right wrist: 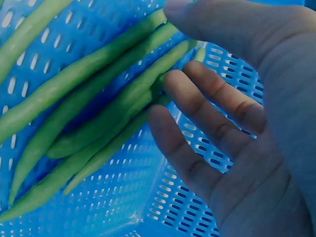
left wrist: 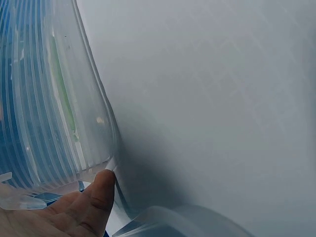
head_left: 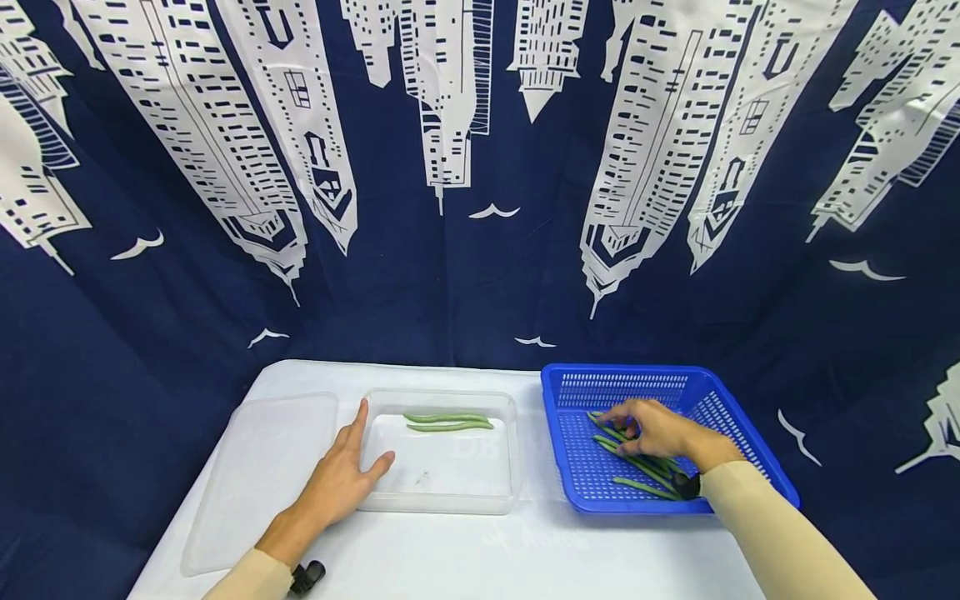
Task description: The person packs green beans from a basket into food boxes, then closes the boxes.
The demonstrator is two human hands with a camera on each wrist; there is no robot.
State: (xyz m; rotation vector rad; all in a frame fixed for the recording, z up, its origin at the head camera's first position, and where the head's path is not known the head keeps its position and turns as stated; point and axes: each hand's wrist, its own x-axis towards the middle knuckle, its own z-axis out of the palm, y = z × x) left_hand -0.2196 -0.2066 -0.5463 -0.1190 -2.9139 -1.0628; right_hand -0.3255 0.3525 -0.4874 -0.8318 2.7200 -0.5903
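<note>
Your right hand (head_left: 660, 432) is down inside the blue basket (head_left: 738, 433), on the right side of the white table (head_left: 465, 550), resting over the loose pile of green beans (head_left: 637, 467). From the right wrist view the fingers (right wrist: 197, 123) are relaxed and slightly bent, tips touching the ends of several beans (right wrist: 98, 108) — nothing is pinched or lifted, the thumb sits above the bundle and not closed on it. The beans lie diagonally on the perforated floor, fanning away from your fingertips; in the head view a few stick out from under the hand toward the near edge of the basket. Your left hand (head_left: 341, 479) lies flat and open on the table, fingers straight, against the near-left corner of the clear container (head_left: 442, 500); the thumb rests on its near rim and the index finger runs along its left wall. The left wrist view shows a fingertip (left wrist: 101, 190) touching the container's clear corner (left wrist: 74, 148) — pressing, not gripping. Two green beans (head_left: 448, 422) already lie side by side in the container at its far end, well apart from your left hand. The clear lid (head_left: 258, 475) lies flat on the table just left of the container, beside that hand.
</note>
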